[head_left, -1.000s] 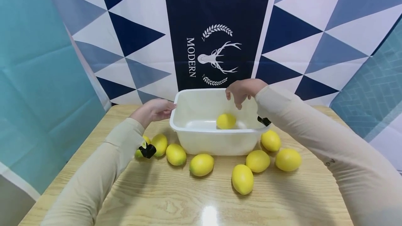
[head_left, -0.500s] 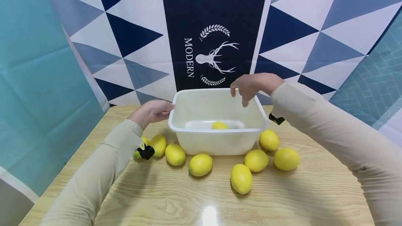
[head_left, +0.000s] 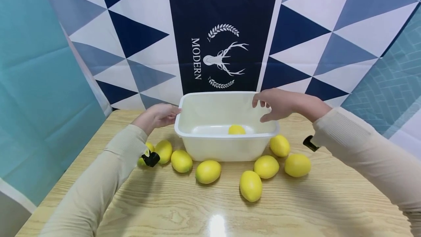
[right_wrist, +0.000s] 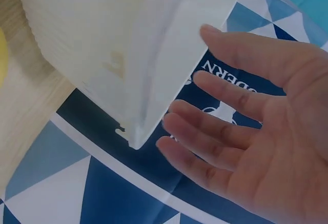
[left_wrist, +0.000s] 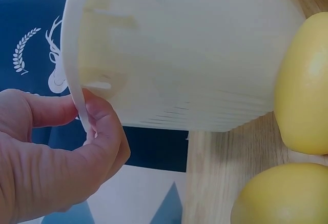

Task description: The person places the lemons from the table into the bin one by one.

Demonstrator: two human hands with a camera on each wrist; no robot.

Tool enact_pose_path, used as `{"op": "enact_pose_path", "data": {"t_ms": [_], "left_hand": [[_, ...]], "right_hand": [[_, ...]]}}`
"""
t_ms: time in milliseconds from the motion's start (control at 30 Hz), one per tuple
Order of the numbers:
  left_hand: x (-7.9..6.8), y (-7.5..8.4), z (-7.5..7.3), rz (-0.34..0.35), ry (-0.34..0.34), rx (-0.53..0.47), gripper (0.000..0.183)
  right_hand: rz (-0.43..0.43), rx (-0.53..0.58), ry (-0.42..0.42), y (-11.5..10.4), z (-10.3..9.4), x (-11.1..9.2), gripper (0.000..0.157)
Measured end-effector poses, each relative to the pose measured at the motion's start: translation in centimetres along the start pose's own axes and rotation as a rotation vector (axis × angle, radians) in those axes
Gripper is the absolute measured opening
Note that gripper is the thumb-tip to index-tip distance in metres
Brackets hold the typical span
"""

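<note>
At the middle of a pale wood-grain table (head_left: 174, 207), a deep, white, rectangular plastic tub (head_left: 223, 151) with rounded corners. Inside, on the floor right of centre, one bright yellow, oval lemon (head_left: 236, 130), its lower part hidden behind the tub's near wall. At the tub's left end, a bare left hand (head_left: 161, 115) gripping the smooth white rim (left_wrist: 70, 44) between thumb and curled fingers (a pinch clearest from the left wrist). Over the far right corner, a bare right hand (head_left: 279, 103), holding nothing, fingers parted and loosely bent, palm in sight from the right wrist; contact with the tub impossible to tell. Lemon in the tub nearer to the right hand, lower and to its left in the head view, well apart from the left hand.

Outside, along the near side: below the left hand, a short row of yellow lemons (head_left: 163, 151), partly behind a small black wrist device (head_left: 150, 159); further along, a single green-tipped lemon (head_left: 208, 172); below the right hand, a cluster of four yellow lemons (head_left: 266, 166). On both arms, beige knit sleeves (head_left: 108, 178). Behind, a backdrop of blue and white triangles (head_left: 138, 36) and a navy panel (head_left: 227, 10) with a sideways white deer head.
</note>
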State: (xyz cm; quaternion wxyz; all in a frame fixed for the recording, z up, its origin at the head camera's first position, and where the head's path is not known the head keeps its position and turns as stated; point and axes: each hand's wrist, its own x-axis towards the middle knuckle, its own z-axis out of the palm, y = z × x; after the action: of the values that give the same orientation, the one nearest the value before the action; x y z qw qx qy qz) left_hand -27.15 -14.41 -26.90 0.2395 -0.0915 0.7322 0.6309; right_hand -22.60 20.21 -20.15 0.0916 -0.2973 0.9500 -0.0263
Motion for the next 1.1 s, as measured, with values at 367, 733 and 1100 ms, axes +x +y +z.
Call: {"op": "enact_pose_path", "data": {"t_ms": [367, 733, 1100], "left_hand": [[0.3, 0.2, -0.3, -0.013, -0.005, -0.006, 0.046], [0.6, 0.5, -0.5, -0.035, 0.019, -0.006, 0.047], [0.7, 0.7, -0.8, -0.020, 0.019, 0.007, 0.046]], "right_hand": [[-0.070, 0.012, 0.283, 0.6, 2.7, -3.1, 0.037], [-0.173, -0.090, 0.593, 0.8, 5.2, -5.3, 0.044], [-0.234, -0.103, 0.821, 2.3, 7.4, -7.1, 0.050]]}}
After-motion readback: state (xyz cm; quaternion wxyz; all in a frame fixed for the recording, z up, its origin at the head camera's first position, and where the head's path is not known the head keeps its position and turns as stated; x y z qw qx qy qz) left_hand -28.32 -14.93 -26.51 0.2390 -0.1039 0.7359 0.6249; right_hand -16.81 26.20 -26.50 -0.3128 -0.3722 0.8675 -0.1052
